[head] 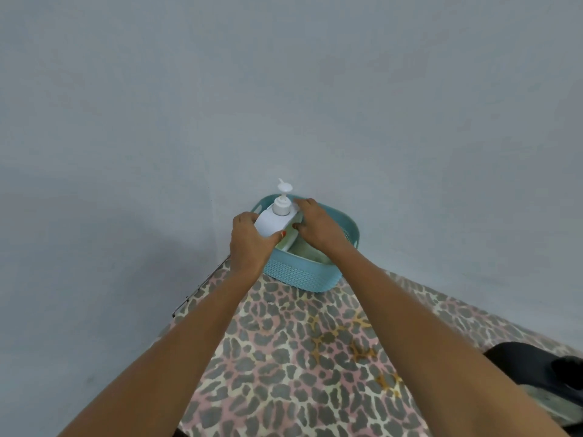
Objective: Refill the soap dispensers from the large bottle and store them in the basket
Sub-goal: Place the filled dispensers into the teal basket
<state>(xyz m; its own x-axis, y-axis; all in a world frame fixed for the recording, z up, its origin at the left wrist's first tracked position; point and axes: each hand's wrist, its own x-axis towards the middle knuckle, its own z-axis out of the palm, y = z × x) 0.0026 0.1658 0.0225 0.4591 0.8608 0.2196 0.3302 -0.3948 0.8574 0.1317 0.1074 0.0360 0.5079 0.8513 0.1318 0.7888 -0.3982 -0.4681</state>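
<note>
Table edge (202, 283): a dark rim running down and to the left of the grip, against a plain grey wall (284, 89).
Left hand (249, 244): wrapped round the left side of the soap dispenser (273, 223). The fingers pass behind the body and the thumb crosses its near face, clamped firmly on it.
Soap dispenser: a white bottle held between both hands and tilted a little to the left. Its lower part is down inside the left end of the basket (303, 275), and its shoulder is above the rim.
Pump (284, 186): white, sticking up above both hands with the nozzle at the top, and untouched by either hand.
Right hand (318, 227): on the bottle's right side. The fingers curl over the shoulder just beside the pump collar and the thumb presses lower on the same side, so this hand pinches the bottle too.
Basket: teal with a woven pattern, directly under and behind the grip. It stands at the far end of the table, close to the wall.
Inside basket: something pale green (303, 247) lies below the right hand. What it is cannot be made out.
Cloth (299, 357): leopard print, covering the table from the basket back under both forearms.
Black object (536, 367): far to the right of the grip and nearer the person, partly out of frame.
</note>
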